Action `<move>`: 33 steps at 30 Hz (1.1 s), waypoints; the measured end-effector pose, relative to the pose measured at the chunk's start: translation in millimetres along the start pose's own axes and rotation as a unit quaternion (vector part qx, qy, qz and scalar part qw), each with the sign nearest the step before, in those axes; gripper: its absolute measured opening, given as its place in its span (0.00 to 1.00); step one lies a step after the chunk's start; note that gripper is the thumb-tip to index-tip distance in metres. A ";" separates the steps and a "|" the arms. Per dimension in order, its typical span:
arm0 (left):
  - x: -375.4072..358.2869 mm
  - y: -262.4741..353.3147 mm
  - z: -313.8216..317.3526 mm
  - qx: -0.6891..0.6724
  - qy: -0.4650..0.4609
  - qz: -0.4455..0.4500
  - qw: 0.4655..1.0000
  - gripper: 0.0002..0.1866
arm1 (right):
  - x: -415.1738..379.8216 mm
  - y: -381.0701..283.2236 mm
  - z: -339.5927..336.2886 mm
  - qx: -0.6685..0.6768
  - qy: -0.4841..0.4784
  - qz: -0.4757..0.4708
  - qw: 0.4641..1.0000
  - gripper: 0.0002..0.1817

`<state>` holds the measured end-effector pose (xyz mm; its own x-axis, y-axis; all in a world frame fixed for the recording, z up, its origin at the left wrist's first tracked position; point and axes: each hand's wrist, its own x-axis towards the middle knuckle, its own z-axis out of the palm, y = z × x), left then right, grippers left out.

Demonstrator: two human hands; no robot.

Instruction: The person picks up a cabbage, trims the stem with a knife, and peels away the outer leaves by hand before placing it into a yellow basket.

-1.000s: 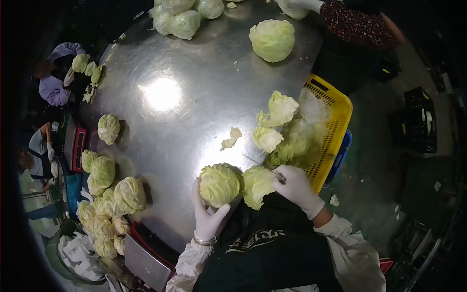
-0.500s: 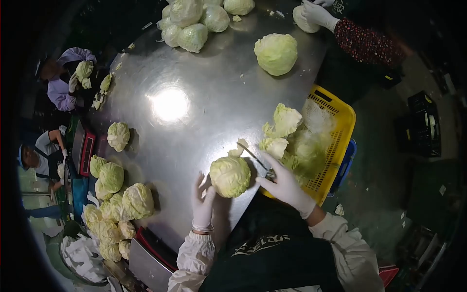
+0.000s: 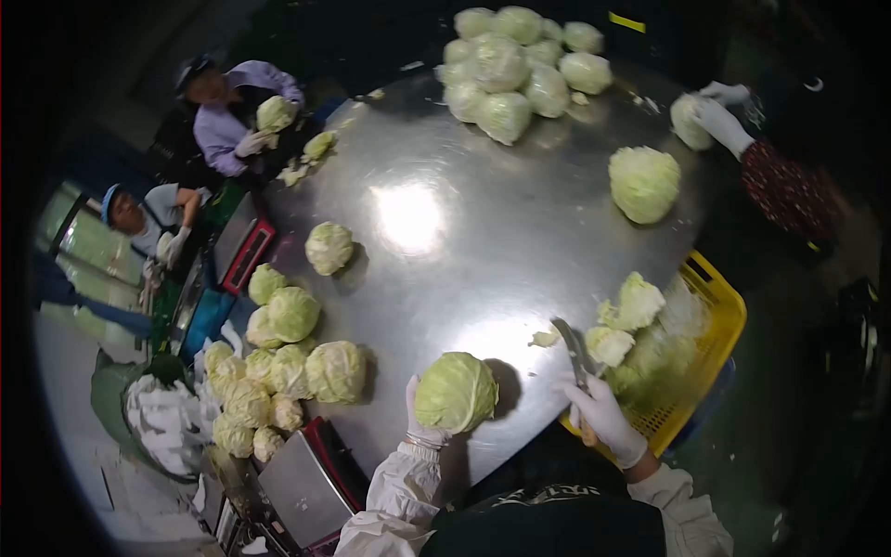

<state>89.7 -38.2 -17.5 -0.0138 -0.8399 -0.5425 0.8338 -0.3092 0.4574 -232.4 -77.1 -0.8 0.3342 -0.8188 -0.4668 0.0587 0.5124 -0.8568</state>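
My left hand [image 3: 422, 420], in a white glove, grips a pale green cabbage [image 3: 457, 392] from its left side and from below. Most of those fingers are hidden behind the cabbage. In my gloved right hand [image 3: 605, 420] is a knife [image 3: 569, 345], its blade pointing up and away over the metal table [image 3: 436, 288]. The knife stands apart from the cabbage. A small cut piece of leaf [image 3: 543, 340] lies on the table close to the blade.
Trimmed leaves [image 3: 636, 306] lie at and in a yellow crate [image 3: 729, 302] on the right. Several cabbages [image 3: 278, 371] sit at left beside a scale [image 3: 306, 487]. Wrapped cabbages [image 3: 501, 70] are heaped at the far edge. Co-workers handle cabbages at left and upper right.
The cabbage has turned in my left hand, showing a smoother, greener side. My right hand and the knife have moved away from it to the right. The whole view has shifted.
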 end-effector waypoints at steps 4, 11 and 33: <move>-30.2 48.5 -20.5 -0.071 -0.008 0.065 0.995 0.40 | -18.4 32.3 3.7 0.025 -0.032 0.030 0.999 0.18; -65.2 77.5 3.2 0.041 0.043 0.069 0.996 0.39 | -26.7 21.3 52.0 0.011 -0.099 0.012 0.995 0.29; -100.7 77.2 76.7 -0.076 -0.011 0.048 0.996 0.39 | -23.6 -88.3 58.8 0.118 0.132 -0.121 0.977 0.04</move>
<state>113.1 -11.7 126.5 0.0586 -0.8729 -0.4844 0.9056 -0.1577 0.3936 -190.2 -87.7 98.7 0.0314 -0.9456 -0.3239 0.3315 0.3156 -0.8891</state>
